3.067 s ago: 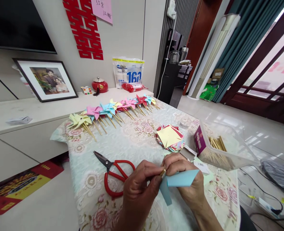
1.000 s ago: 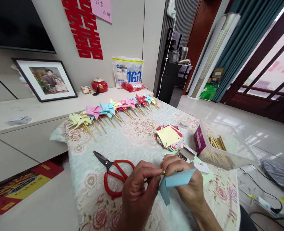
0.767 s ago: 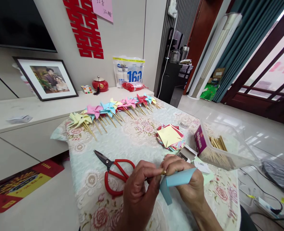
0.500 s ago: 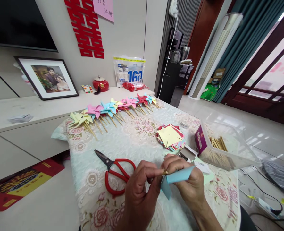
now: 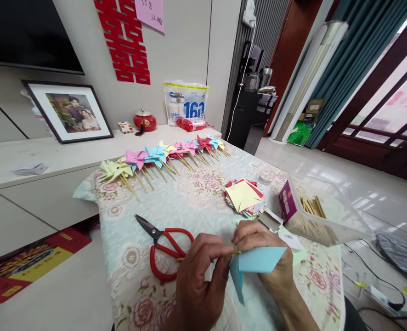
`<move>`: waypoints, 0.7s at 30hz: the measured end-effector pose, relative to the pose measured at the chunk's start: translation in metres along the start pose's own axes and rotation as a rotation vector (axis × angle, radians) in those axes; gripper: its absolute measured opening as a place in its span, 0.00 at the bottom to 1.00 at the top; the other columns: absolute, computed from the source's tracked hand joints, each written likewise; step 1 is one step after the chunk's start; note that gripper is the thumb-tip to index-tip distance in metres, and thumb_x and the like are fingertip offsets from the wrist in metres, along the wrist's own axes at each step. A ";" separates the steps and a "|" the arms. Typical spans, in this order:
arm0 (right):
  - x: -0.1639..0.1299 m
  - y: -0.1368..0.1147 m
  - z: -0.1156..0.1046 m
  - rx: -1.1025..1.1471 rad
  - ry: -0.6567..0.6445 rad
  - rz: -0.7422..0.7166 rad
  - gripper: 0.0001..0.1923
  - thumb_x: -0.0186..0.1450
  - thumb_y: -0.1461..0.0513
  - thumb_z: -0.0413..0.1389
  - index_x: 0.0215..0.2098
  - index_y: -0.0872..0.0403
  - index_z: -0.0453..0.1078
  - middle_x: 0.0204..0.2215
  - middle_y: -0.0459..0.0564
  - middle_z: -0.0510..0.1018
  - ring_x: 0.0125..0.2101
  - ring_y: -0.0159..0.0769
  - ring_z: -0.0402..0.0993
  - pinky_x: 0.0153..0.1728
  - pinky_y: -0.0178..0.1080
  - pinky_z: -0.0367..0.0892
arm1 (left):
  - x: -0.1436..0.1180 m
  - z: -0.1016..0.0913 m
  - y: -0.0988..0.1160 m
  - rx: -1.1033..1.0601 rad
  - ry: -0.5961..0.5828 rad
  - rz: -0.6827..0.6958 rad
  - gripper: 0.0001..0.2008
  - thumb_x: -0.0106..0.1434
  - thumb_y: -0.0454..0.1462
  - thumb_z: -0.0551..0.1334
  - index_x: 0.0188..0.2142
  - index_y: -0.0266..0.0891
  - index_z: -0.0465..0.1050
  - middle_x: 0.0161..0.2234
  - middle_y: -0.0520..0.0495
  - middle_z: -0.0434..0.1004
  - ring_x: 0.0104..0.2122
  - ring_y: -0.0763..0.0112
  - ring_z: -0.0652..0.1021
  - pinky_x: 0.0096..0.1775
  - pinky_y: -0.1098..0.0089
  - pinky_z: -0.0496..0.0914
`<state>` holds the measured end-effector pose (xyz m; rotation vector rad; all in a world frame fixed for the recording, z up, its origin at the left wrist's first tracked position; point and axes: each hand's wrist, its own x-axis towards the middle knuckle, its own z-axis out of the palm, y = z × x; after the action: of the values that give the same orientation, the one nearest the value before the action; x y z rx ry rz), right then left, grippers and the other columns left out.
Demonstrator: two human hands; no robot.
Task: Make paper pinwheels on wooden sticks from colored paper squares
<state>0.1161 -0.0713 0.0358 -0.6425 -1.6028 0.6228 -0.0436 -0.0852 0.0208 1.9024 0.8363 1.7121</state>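
My left hand (image 5: 201, 271) is closed, pinching a thin wooden stick (image 5: 237, 252) whose tip sticks out between thumb and forefinger. Right beside it, my right hand (image 5: 268, 250) is closed on a light-blue paper pinwheel (image 5: 262, 260). The stick's tip meets the folded paper near its middle; the exact joint is hidden by the fingers. Red-handled scissors (image 5: 164, 246) lie just left of my left hand, blades pointing away. Beyond my right hand are a small open box (image 5: 271, 220) and a stack of square coloured papers (image 5: 244, 195), a yellow sheet on top.
A clear plastic bin (image 5: 334, 207) of wooden sticks (image 5: 313, 208) stands at the table's right. Finished pinwheels (image 5: 155, 155) in several colours lie in a row along the far edge. A clear round container (image 5: 266, 176) sits behind the papers. Cables and a power strip (image 5: 386, 296) are on the floor.
The blue pinwheel has turned in my hands, and its blades now show wider, reaching further right and lower. My hands have otherwise shifted only slightly.
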 end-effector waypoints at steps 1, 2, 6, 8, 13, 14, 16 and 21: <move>0.000 0.000 0.000 -0.009 0.004 0.003 0.05 0.66 0.65 0.62 0.37 0.50 0.80 0.32 0.49 0.78 0.34 0.38 0.77 0.38 0.41 0.72 | 0.000 0.000 0.001 0.013 0.000 0.004 0.10 0.65 0.26 0.59 0.41 0.39 0.74 0.34 0.49 0.73 0.35 0.73 0.76 0.36 0.73 0.71; 0.000 -0.001 -0.001 -0.017 0.006 0.003 0.05 0.66 0.65 0.62 0.37 0.49 0.80 0.32 0.49 0.78 0.34 0.37 0.76 0.37 0.40 0.72 | 0.000 0.000 0.001 0.022 0.002 0.008 0.10 0.64 0.26 0.60 0.41 0.39 0.74 0.34 0.49 0.73 0.35 0.73 0.76 0.36 0.73 0.71; 0.000 -0.001 -0.001 -0.031 0.010 -0.009 0.04 0.67 0.63 0.62 0.34 0.50 0.80 0.31 0.48 0.77 0.34 0.37 0.76 0.39 0.40 0.72 | 0.000 0.001 0.003 0.053 -0.003 0.021 0.10 0.64 0.25 0.60 0.41 0.38 0.74 0.34 0.49 0.73 0.35 0.73 0.76 0.36 0.73 0.72; -0.001 0.000 -0.002 -0.041 0.012 -0.011 0.04 0.67 0.63 0.62 0.34 0.50 0.80 0.32 0.48 0.77 0.35 0.37 0.75 0.40 0.41 0.71 | -0.001 0.002 0.003 0.056 -0.003 0.021 0.10 0.64 0.25 0.59 0.41 0.38 0.73 0.34 0.49 0.73 0.35 0.73 0.76 0.36 0.73 0.72; -0.004 0.002 -0.001 -0.033 0.034 0.001 0.05 0.66 0.65 0.62 0.35 0.49 0.80 0.32 0.49 0.77 0.35 0.38 0.76 0.40 0.43 0.71 | -0.003 0.005 0.003 0.049 0.016 -0.006 0.09 0.64 0.26 0.60 0.41 0.38 0.73 0.33 0.48 0.74 0.34 0.71 0.77 0.34 0.73 0.72; -0.004 0.003 -0.001 -0.031 0.037 0.006 0.05 0.66 0.65 0.62 0.35 0.49 0.80 0.32 0.49 0.77 0.35 0.39 0.76 0.40 0.43 0.71 | -0.003 0.005 0.004 0.055 0.016 -0.004 0.09 0.64 0.26 0.60 0.41 0.38 0.73 0.33 0.48 0.74 0.34 0.71 0.77 0.34 0.73 0.72; -0.004 0.003 0.000 -0.031 0.039 0.012 0.05 0.66 0.65 0.62 0.35 0.48 0.80 0.32 0.49 0.78 0.34 0.39 0.76 0.40 0.44 0.71 | -0.003 0.005 0.003 0.077 0.021 0.017 0.10 0.63 0.25 0.60 0.42 0.38 0.73 0.34 0.48 0.74 0.34 0.71 0.77 0.35 0.72 0.72; -0.003 0.005 0.000 -0.025 0.043 0.005 0.07 0.65 0.67 0.62 0.36 0.48 0.79 0.32 0.49 0.78 0.34 0.39 0.76 0.39 0.43 0.72 | -0.004 0.004 0.004 0.115 0.012 0.051 0.12 0.63 0.24 0.59 0.43 0.37 0.73 0.34 0.47 0.74 0.35 0.72 0.76 0.36 0.73 0.72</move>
<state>0.1168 -0.0705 0.0302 -0.6742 -1.5717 0.5895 -0.0392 -0.0900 0.0203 2.0062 0.9157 1.7411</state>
